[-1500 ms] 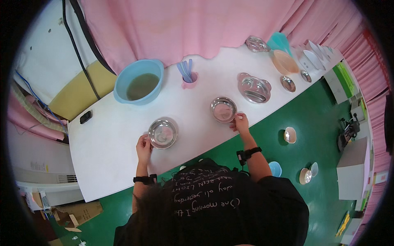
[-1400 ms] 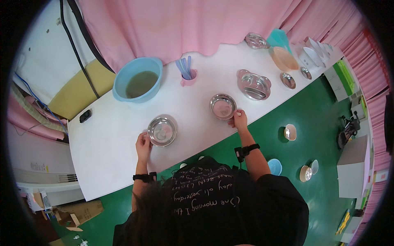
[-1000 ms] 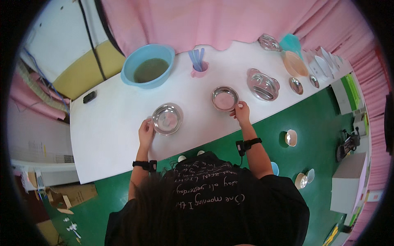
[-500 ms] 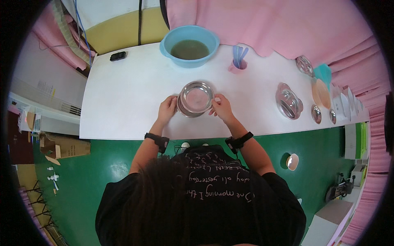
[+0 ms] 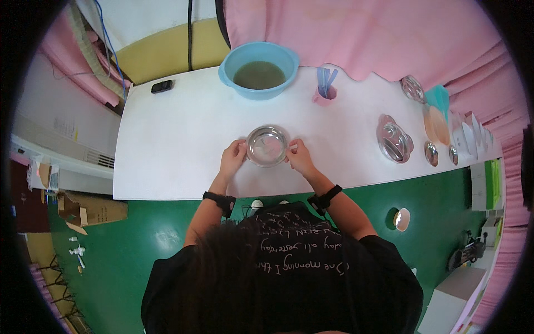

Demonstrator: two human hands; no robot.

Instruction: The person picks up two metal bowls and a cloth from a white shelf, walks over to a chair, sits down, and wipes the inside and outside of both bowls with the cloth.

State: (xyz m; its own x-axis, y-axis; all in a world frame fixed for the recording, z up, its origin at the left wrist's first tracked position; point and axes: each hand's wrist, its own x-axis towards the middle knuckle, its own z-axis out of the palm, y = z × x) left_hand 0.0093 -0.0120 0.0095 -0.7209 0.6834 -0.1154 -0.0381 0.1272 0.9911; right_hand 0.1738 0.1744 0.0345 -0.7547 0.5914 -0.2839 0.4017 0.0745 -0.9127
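Nested steel bowls (image 5: 267, 146): between my two hands at the near middle of the white bench (image 5: 178, 139), resting on it or barely above (I cannot tell which); they show as one round outline, the upper one no longer sitting askew as it did half a second ago.
Left grip (image 5: 233, 157): thumb and fingers pinched together on the left side of the rim.
Right grip (image 5: 300, 157): pinched likewise on the right side.
Blue basin (image 5: 253, 93): beyond the bowls, with murky liquid inside.
Pink cup (image 5: 326, 99): right of the basin, holding blue utensils (image 5: 323, 83) upright (a slight lean to some).
Animal-head-shaped steel plate (image 5: 394, 141): well apart, to my right, its inside divided into compartments.
Black device (image 5: 162, 86): small, near the bench's far left corner.
Floor (image 5: 161, 234): green, with a pale bowl (image 5: 401, 220) on it at my right.
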